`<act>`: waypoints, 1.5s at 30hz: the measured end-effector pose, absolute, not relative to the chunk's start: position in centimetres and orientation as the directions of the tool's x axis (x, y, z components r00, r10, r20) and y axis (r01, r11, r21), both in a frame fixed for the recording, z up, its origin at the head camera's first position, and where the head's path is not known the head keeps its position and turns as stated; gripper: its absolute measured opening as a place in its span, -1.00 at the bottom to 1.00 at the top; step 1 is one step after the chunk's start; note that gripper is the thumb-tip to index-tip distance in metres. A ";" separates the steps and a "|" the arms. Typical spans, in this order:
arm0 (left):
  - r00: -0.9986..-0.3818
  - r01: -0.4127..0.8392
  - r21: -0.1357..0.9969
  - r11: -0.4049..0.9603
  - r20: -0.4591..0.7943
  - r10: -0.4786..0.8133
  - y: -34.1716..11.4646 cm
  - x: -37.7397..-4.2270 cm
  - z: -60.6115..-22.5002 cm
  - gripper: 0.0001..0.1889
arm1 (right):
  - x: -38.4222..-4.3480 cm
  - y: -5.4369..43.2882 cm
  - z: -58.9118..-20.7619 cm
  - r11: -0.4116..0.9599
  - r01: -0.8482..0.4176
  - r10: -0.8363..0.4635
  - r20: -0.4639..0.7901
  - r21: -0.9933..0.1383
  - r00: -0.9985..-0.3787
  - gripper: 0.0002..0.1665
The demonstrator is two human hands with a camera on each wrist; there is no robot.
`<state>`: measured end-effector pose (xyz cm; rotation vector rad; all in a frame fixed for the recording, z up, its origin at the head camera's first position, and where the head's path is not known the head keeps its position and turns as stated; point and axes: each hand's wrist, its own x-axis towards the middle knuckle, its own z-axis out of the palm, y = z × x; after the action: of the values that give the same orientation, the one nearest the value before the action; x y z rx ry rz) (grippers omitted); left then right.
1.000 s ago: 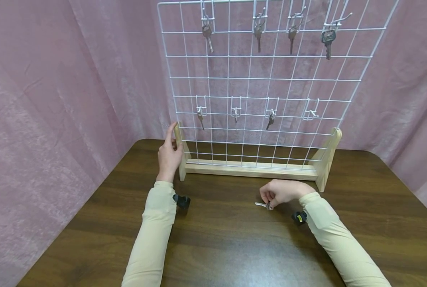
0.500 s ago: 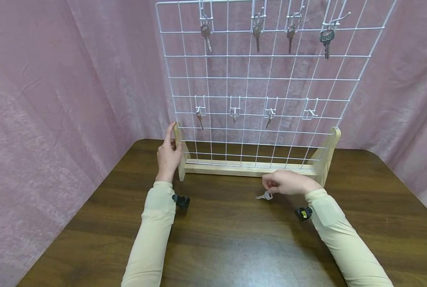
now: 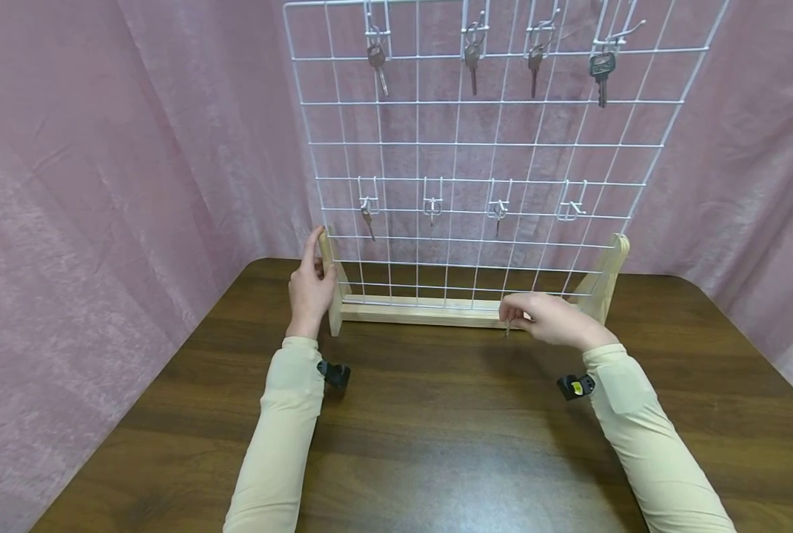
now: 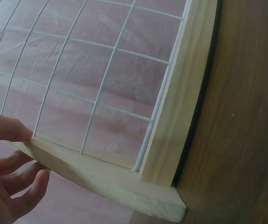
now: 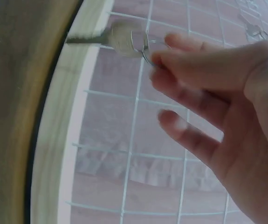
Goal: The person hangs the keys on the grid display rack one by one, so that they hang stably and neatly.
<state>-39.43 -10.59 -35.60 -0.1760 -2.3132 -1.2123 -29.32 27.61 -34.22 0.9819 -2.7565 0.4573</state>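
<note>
My right hand (image 3: 551, 318) pinches a metal key ring (image 5: 146, 57) between thumb and fingers. From that ring hangs a single silver key (image 5: 123, 39), small and partly hidden by the fingers in the head view. The hand is in front of the lower right part of a white wire grid (image 3: 459, 144), above the table. At the left, my left hand (image 3: 311, 292) grips the wooden side support (image 4: 101, 175) of the grid's stand, thumb on one face and fingers on the other. A bare white hook (image 3: 572, 209) sits at the right of the lower row.
Other keys, such as a dark-headed key (image 3: 602, 68), hang from hooks in the upper row. Three smaller keys hang in the lower row, one on the left hook (image 3: 368, 215). The stand's wooden base bar (image 3: 429, 314) rests on the brown table (image 3: 423, 444). Pink curtains (image 3: 136, 148) surround it.
My right hand has lifted the key from near the tabletop and moved it forward and slightly right, toward the grid. The key now hangs downward. My left hand stays on the support.
</note>
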 end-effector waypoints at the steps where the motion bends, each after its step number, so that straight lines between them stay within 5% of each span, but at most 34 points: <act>1: -0.858 0.341 0.729 0.593 0.499 -0.120 -10.6 -39.4 -35.6 -0.28 | -29.3 27.7 -34.1 0.737 -0.641 -0.576 0.295 -0.216 -0.762 -0.83; 10: -0.858 0.340 0.731 0.591 0.499 -0.123 -10.6 -39.4 -35.7 -0.26 | -28.7 28.4 -32.7 0.806 -0.576 -0.426 0.538 -0.139 -0.727 -0.86; 15: -0.854 0.343 0.729 0.593 0.504 -0.126 -10.8 -39.3 -35.6 -0.26 | -28.3 28.6 -31.9 0.840 -0.523 -0.364 0.565 -0.145 -0.741 -0.85; 28: -0.863 0.329 0.740 0.586 0.488 -0.132 -10.7 -39.4 -35.7 -0.24 | -27.0 30.3 -29.8 0.847 -0.349 0.049 0.713 -0.401 -0.699 -0.86; 36: -0.857 0.340 0.738 0.583 0.499 -0.131 -10.6 -39.5 -35.6 -0.25 | -27.0 30.8 -29.5 0.794 -0.384 0.117 0.737 -0.472 -0.665 -0.84; 45: -0.861 0.335 0.739 0.585 0.492 -0.129 -10.5 -39.4 -35.6 -0.25 | -26.7 30.5 -29.0 0.737 -0.396 0.151 0.704 -0.548 -0.694 -0.76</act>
<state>-39.44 -10.47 -35.60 -0.1638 -2.3128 -1.2253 -26.68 30.55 -29.04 0.1837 -2.1627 0.9058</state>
